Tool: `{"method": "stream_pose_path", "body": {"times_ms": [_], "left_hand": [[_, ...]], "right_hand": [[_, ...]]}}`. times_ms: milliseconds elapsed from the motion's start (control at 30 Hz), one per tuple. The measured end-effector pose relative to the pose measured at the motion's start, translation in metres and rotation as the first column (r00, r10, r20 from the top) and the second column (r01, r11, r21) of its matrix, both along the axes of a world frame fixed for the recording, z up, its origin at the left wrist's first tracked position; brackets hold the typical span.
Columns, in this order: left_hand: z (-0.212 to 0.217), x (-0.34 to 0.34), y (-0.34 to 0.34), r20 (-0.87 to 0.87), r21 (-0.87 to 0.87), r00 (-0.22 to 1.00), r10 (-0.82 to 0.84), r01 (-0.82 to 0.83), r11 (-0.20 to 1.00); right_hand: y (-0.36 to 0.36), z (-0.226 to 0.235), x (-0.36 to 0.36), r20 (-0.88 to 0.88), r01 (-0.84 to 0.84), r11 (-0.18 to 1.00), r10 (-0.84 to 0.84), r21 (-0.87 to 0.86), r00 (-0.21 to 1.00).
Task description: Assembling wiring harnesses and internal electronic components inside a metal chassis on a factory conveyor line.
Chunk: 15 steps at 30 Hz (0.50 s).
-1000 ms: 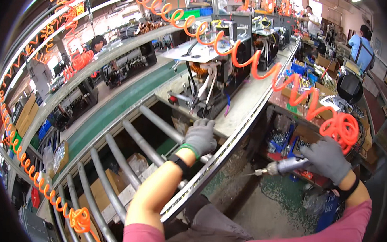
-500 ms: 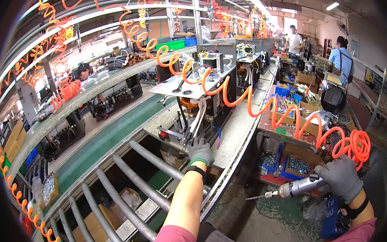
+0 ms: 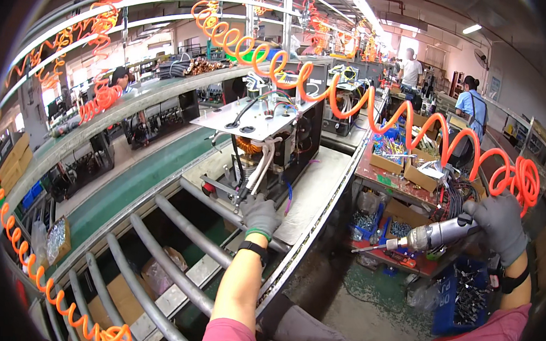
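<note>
My gloved right hand point(image 3: 502, 227) grips a silver-grey pneumatic screwdriver point(image 3: 441, 235), held over the right side, its long bit pointing left. My gloved left hand point(image 3: 260, 218) is at the lower front of a partly built electrical machine point(image 3: 271, 148), by the ends of its thick white cables point(image 3: 262, 170). Its fingers are curled, and what they hold is hidden. A white panel point(image 3: 245, 120) with round holes lies across the machine's top. A copper-coloured coil point(image 3: 247, 145) sits beneath that panel. The machine rests on a pale board at the end of the rollers.
An orange coiled hose point(image 3: 333, 102) stretches across above the machine to the right. Bare metal rollers point(image 3: 173, 270) lie at lower left. A red-topped bench point(image 3: 382, 177) on the right carries boxes of parts; a blue bin point(image 3: 442, 312) of dark parts stands below. Other people work farther back.
The view has shifted, so the machine and bench appear lower. My left hand stays at the machine's lower front. The screwdriver remains in my right hand, its bit still pointing left.
</note>
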<state>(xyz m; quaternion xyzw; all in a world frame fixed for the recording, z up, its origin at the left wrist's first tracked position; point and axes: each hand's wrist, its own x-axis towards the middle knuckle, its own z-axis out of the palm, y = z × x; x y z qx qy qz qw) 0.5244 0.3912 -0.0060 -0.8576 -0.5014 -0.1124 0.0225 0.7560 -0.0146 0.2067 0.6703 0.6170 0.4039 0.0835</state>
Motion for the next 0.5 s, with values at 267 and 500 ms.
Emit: {"method": "stream_pose_path", "body": {"times_ms": [267,500], "left_hand": [[-0.002,-0.093,-0.046,0.133,0.083,0.987,0.085,-0.097,0.992],[0.000,-0.179,-0.093,0.141,0.135,0.949,0.283,-0.302,0.944]], "right_hand": [[0.031,0.038,0.045,-0.086,-0.336,0.938,0.343,0.083,0.936],[0.091,0.066,0.129,-0.129,-0.327,0.912,0.365,0.248,0.922]]}}
